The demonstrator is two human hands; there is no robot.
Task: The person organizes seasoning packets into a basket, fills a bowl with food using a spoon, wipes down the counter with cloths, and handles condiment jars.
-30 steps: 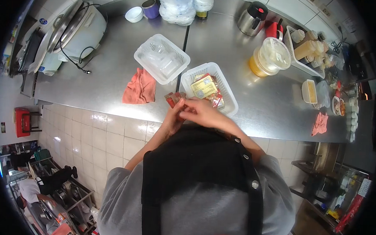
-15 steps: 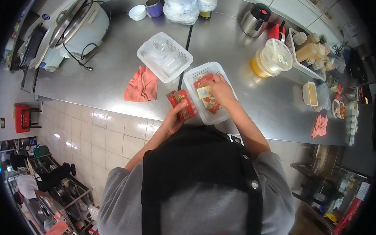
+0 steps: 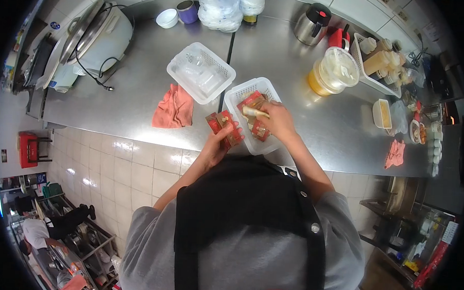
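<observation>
My left hand (image 3: 216,143) is closed around several red and brown packets (image 3: 225,125), just left of a white basket (image 3: 278,146). Over that basket, my right hand (image 3: 278,119) pinches a cream-yellow packet (image 3: 254,112), seen nearly edge-on. More red packets (image 3: 260,131) lie in the basket below it. A second white basket (image 3: 226,77) with clear plastic items stands behind and to the left. An orange-pink cloth (image 3: 174,108) lies crumpled on the steel counter (image 3: 142,85).
Rice cooker (image 3: 105,38) with a loose cord at left. White bowl (image 3: 167,18), purple cup (image 3: 187,12) and bagged items at the back. Thermos (image 3: 312,25), stacked tubs (image 3: 337,72) and bottle rack (image 3: 370,78) at right. Another person (image 3: 37,234) at lower left.
My right hand has left the packets by my left hand and reached into the basket, where it has taken hold of the cream-yellow packet. My left hand's packets are now fanned out.
</observation>
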